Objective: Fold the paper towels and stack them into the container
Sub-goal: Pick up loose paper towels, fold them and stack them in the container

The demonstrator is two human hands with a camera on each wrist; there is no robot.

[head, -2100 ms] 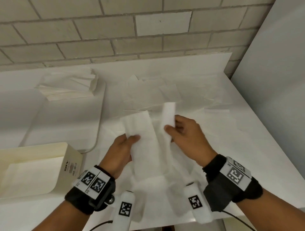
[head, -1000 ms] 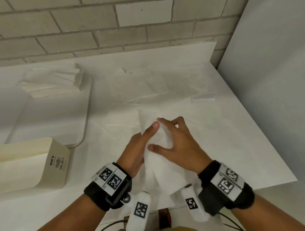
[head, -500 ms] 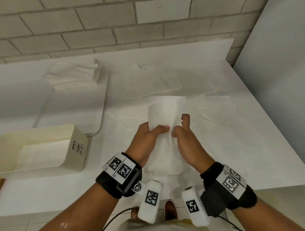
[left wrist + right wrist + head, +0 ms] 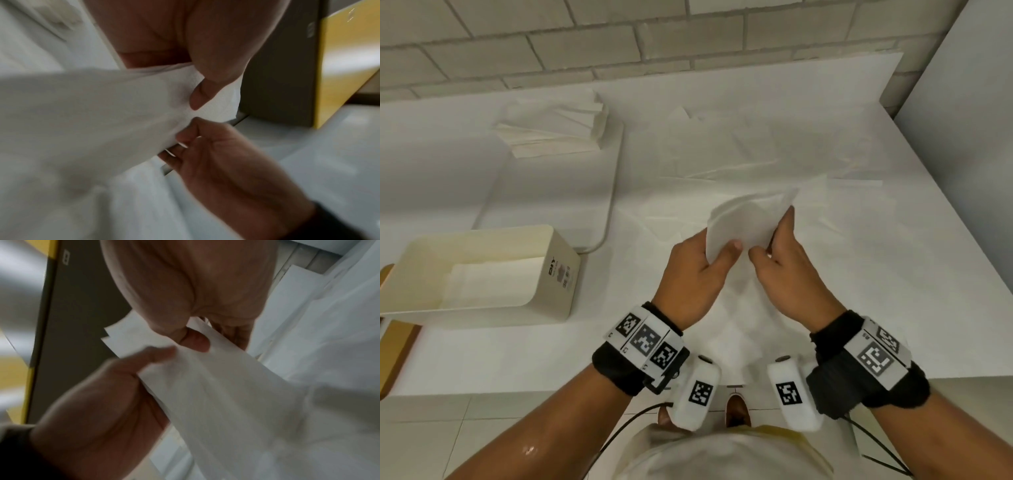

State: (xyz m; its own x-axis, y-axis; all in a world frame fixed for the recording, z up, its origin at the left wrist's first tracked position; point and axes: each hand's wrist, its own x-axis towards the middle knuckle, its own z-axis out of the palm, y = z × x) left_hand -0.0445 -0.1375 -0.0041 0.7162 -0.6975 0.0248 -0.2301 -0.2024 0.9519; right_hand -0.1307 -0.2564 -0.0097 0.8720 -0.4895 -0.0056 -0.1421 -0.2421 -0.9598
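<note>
On white table point(image 4: 893, 274) by brick wall point(image 4: 551, 51) | both hands point(image 4: 690, 277) point(image 4: 789, 274) pinch paper towel point(image 4: 743, 222)

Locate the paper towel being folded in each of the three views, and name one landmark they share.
Head: the paper towel is center frame, above the table, held between both hands.
Left wrist: the towel fills the left and middle, running to the thumb tips.
Right wrist: the towel spans center to lower right.
Shared landmark: the left thumb pinching the towel's edge.
</note>
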